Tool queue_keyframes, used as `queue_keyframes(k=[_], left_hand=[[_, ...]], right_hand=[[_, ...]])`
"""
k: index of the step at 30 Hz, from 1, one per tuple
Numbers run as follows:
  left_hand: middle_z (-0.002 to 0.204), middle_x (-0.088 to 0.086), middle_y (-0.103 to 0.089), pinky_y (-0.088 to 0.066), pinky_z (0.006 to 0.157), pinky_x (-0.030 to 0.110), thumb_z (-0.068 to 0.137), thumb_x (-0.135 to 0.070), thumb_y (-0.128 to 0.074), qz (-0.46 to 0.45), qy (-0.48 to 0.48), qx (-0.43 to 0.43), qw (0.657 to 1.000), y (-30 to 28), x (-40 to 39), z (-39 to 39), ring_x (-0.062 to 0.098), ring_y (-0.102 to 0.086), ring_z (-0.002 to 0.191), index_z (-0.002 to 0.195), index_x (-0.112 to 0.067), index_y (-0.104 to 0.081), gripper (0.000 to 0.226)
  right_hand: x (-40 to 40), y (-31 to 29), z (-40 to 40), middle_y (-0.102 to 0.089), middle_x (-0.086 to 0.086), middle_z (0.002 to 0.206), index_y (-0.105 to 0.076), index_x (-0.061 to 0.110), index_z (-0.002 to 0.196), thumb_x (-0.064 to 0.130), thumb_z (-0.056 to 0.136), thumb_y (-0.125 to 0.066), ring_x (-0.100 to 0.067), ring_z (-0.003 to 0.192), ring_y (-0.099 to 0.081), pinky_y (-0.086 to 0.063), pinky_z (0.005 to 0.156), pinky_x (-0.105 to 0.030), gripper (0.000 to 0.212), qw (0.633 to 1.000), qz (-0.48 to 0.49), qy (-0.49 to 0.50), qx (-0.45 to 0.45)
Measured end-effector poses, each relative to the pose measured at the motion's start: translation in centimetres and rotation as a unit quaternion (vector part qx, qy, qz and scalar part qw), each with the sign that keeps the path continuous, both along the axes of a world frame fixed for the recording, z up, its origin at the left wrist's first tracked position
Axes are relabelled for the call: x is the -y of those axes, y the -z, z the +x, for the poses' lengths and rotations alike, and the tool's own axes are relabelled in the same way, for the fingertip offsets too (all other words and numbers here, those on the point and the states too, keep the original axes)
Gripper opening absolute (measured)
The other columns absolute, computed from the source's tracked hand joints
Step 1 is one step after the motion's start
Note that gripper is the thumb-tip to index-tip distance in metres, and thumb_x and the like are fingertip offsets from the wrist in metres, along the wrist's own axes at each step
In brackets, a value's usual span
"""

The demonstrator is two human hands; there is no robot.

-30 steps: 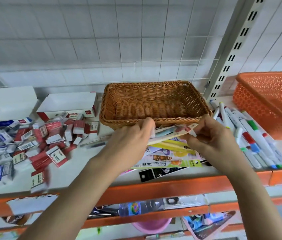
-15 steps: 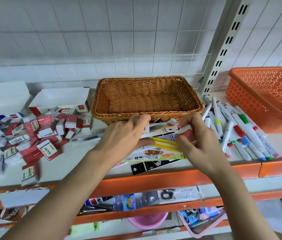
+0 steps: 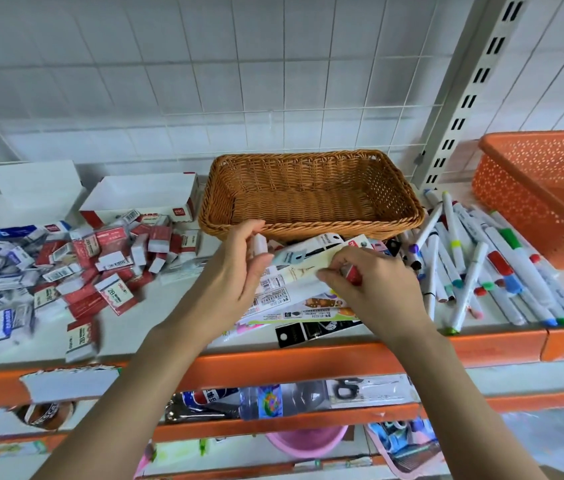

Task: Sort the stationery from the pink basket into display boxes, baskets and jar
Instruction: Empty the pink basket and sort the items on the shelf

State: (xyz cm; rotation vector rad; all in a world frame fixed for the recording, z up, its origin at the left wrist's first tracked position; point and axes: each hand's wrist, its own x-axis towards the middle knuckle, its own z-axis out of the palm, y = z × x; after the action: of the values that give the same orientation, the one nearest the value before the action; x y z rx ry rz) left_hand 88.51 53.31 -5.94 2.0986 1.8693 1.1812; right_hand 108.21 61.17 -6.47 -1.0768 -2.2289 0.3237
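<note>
My left hand (image 3: 235,271) and my right hand (image 3: 374,289) pinch the two ends of a bundle of flat packaged pens (image 3: 311,259), held just above a pile of more packets (image 3: 308,313) on the shelf. The bundle sits right in front of an empty brown wicker basket (image 3: 311,192). A pink basket (image 3: 408,455) with stationery shows on the lower shelf at the bottom right.
Loose markers (image 3: 474,268) lie to the right, beside an orange perforated basket (image 3: 550,188). Red and white eraser boxes (image 3: 107,261) are scattered at the left, with an open white display box (image 3: 142,199) behind them. An orange shelf edge (image 3: 308,365) runs in front.
Both hands have lowered the bundle from basket-rim height down towards the packet pile, and my right hand has shifted its grip along the bundle's end.
</note>
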Motion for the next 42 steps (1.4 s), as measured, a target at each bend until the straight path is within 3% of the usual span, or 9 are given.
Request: queue_keyframes(k=[2,6,8,10,13,18,27,35,42], left_hand=[[0.084,-0.016,-0.041,-0.037,0.075,0.009,0.095,-0.042,-0.036,0.014,-0.047,0.002,0.999,-0.1,0.6,0.1,-0.006,-0.043,0.076,0.133,-0.009,-0.039,0.05],[0.073,-0.008,-0.054,-0.047,0.069,0.035,0.094,-0.045,-0.038,0.076,-0.159,-0.105,0.979,-1.0,2.1,-0.6,0.014,-0.054,0.067,0.108,-0.006,-0.055,0.045],[0.059,-0.014,-0.049,-0.043,0.049,0.025,0.089,-0.06,-0.041,0.006,-0.177,-0.097,0.979,-1.6,3.0,-0.7,0.011,-0.053,0.05,0.113,-0.012,-0.053,0.055],[0.064,-0.009,-0.059,-0.041,0.049,0.023,0.082,-0.064,-0.046,-0.097,-0.196,-0.092,0.971,-1.7,3.4,-0.9,0.012,-0.057,0.057,0.13,-0.02,-0.047,0.065],[0.111,-0.002,-0.066,-0.049,0.074,0.03,0.086,-0.053,-0.053,-0.168,-0.181,-0.082,0.965,-1.6,2.7,-1.4,0.02,-0.062,0.096,0.135,-0.03,-0.046,0.054],[0.087,-0.006,-0.063,-0.045,0.062,0.032,0.087,-0.036,-0.062,-0.179,-0.109,-0.092,0.973,-1.3,2.0,-1.1,0.012,-0.056,0.067,0.123,-0.025,-0.054,0.038],[0.071,-0.011,-0.05,-0.035,0.053,0.013,0.088,-0.014,-0.062,-0.093,-0.091,0.006,0.991,-2.2,3.1,-1.7,-0.002,-0.048,0.062,0.093,-0.016,-0.055,0.009],[0.113,-0.006,-0.052,-0.038,0.078,0.021,0.089,-0.027,-0.061,-0.162,-0.043,-0.127,0.978,-2.2,0.5,0.0,0.011,-0.052,0.098,0.12,-0.019,-0.056,0.032],[0.097,-0.006,-0.056,-0.035,0.061,0.013,0.09,-0.012,-0.057,-0.119,-0.1,-0.041,0.987,-3.2,2.1,-2.5,0.004,-0.049,0.076,0.111,-0.016,-0.058,0.021]], right_hand=[[0.0,0.1,-0.1,-0.058,0.007,0.064,-0.064,0.023,0.075,0.035,0.079,-0.074,-0.015,0.051,-0.049,-0.031,0.042,-0.019,0.016,1.0,0.019,0.006,-0.006],[0.1,0.1,-0.1,-0.058,0.008,0.063,-0.064,0.023,0.076,0.034,0.079,-0.074,-0.013,0.047,-0.046,-0.025,0.04,-0.015,0.015,0.999,0.038,0.008,-0.007],[0.2,0.0,-0.2,-0.059,0.007,0.063,-0.064,0.023,0.078,0.036,0.08,-0.069,-0.014,0.046,-0.05,-0.023,0.038,-0.014,0.014,0.999,0.054,0.004,-0.007],[0.3,-0.1,-0.2,-0.062,0.006,0.064,-0.065,0.021,0.083,0.039,0.08,-0.065,-0.016,0.046,-0.054,-0.025,0.04,-0.012,0.018,0.998,0.068,-0.005,-0.006],[0.6,-0.4,-0.1,-0.058,0.009,0.062,-0.065,0.021,0.096,0.042,0.081,-0.063,-0.015,0.046,-0.055,-0.023,0.041,-0.01,0.027,0.996,0.086,-0.027,0.002],[0.7,-1.0,-0.6,-0.064,0.008,0.074,-0.061,0.026,0.12,0.037,0.083,-0.06,-0.017,0.056,-0.061,-0.037,0.041,-0.021,0.039,0.989,0.113,-0.077,0.053],[0.8,0.2,-0.8,-0.062,0.007,0.084,-0.071,0.03,0.092,0.024,0.083,-0.047,-0.015,0.058,-0.058,-0.033,0.055,-0.016,0.026,0.983,0.106,-0.134,0.07],[1.1,0.2,-0.5,-0.063,0.006,0.082,-0.072,0.027,0.091,0.023,0.083,-0.047,-0.013,0.063,-0.058,-0.037,0.059,-0.017,0.026,0.983,0.099,-0.132,0.077],[1.5,-1.3,-1.0,-0.063,0.006,0.076,-0.069,0.023,0.1,0.028,0.083,-0.046,-0.015,0.059,-0.06,-0.033,0.054,-0.017,0.03,0.99,0.055,-0.115,0.058]])
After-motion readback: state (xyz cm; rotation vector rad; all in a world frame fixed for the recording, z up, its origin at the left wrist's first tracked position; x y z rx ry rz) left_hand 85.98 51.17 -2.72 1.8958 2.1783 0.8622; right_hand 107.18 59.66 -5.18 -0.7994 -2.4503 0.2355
